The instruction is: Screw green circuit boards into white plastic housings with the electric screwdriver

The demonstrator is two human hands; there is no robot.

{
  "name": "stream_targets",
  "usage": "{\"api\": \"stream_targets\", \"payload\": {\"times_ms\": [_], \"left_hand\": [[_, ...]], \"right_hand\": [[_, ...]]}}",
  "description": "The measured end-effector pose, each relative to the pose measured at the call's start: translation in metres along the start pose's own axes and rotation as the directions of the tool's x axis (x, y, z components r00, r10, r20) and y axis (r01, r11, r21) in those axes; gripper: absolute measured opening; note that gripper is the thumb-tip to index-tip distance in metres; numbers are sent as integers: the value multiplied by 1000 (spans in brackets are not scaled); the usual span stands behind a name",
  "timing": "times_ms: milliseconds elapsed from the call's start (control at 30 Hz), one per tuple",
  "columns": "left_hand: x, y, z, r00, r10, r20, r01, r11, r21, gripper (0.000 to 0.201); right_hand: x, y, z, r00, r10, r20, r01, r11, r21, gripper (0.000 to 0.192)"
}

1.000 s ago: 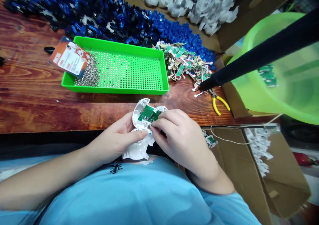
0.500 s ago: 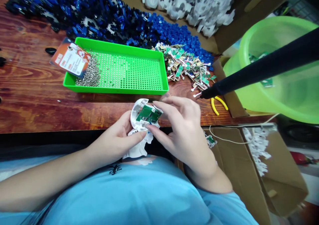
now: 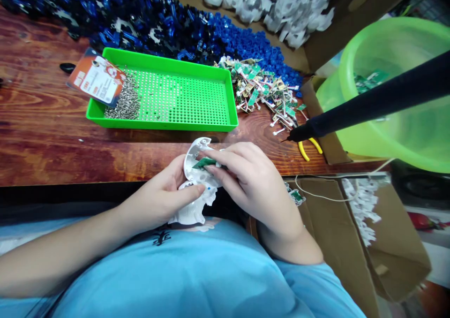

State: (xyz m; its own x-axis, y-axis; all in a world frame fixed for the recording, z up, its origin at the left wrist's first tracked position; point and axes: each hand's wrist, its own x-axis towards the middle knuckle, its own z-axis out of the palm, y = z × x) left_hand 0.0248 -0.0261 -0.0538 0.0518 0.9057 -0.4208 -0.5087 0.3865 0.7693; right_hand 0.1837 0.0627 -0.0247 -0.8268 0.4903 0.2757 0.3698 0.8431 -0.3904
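Since the earlier frame, the right hand (image 3: 249,177) has closed down over the green circuit board (image 3: 203,162), fingertips pressing it into the white plastic housing (image 3: 195,186). Left hand (image 3: 165,198) grips that housing, thumb across its near face, at the near table (image 3: 52,140) edge, just near of the green tray (image 3: 176,97).

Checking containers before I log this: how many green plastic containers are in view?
2. A green perforated tray lies on the wooden table, beyond the hands; a translucent green basin sits at the right, behind the dark tool.
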Motion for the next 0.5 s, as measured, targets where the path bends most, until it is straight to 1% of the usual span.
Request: {"api": "stream_targets", "payload": {"times_ms": [67, 133, 233, 300, 367, 500], "left_hand": [[-1, 1, 0, 1000, -2, -27, 2, 1000, -28, 47], [-2, 1, -1, 999, 8, -43, -11, 999, -51, 42], [-4, 0, -2, 1000, 2, -26, -4, 997, -79, 45], [-5, -1, -3, 1000, -3, -9, 2, 995, -95, 47], [-5, -1, -2, 1000, -3, 7, 4, 994, -112, 47], [-6, -2, 0, 999, -3, 36, 9, 990, -142, 41]], "right_hand": [[2, 0, -1, 999, 34, -41, -30, 997, 77, 28], [4, 1, 1, 993, 60, -98, -46, 989, 144, 22], [6, 3, 7, 985, 70, -158, -35, 976, 214, 15], [7, 4, 13, 980, 72, -184, -31, 975, 220, 14], [7, 4, 19, 969, 104, -222, -62, 980, 189, 14], [6, 0, 28, 925, 194, -325, -151, 976, 154, 13]]}}
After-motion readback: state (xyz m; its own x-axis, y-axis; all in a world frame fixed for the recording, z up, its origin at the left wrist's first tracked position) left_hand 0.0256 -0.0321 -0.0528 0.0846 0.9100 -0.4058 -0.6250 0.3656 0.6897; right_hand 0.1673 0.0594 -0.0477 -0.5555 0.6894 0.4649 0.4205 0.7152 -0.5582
